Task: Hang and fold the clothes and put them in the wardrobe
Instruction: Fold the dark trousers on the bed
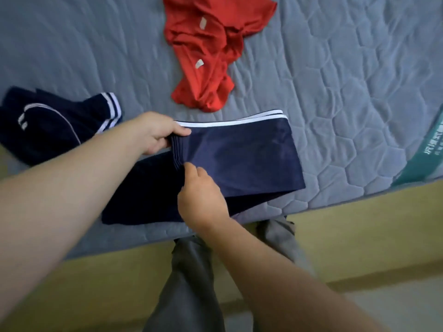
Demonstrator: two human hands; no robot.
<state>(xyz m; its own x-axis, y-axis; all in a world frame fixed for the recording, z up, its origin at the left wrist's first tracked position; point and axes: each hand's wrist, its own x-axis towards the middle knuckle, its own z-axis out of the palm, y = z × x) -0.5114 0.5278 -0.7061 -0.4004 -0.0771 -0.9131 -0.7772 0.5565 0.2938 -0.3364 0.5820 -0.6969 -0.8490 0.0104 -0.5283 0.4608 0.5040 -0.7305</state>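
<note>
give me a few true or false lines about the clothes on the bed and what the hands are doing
1. The left hand and the right hand both grip the folded navy garment. True.
2. The red garment is neatly folded. False: it lies crumpled, beyond the navy one.
3. The other navy garment, with white stripes, lies at the left. True.
4. The clothes lie on a wooden table. False: they lie on a grey quilted mattress.
</note>
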